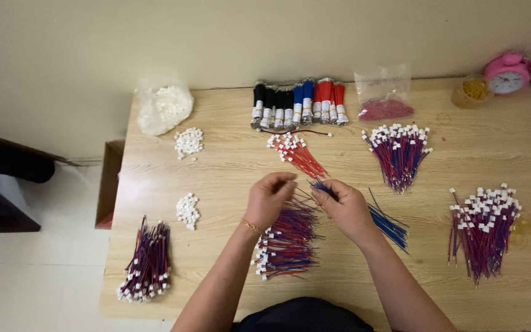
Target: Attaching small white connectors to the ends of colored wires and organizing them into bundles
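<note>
left hand (268, 198) fingers pinched, right hand (342, 206) fingers pinching blue wires (388, 224)

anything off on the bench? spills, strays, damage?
No spill or damage visible. Wire bundles and the white connector piles lie in separate heaps. Only stray: a single thin wire lying loose in front of the taped bundles. Both hands work over the middle pile.

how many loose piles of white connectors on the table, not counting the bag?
2: one pile at the upper left below the plastic bag, one lower, left of the left hand.
</note>
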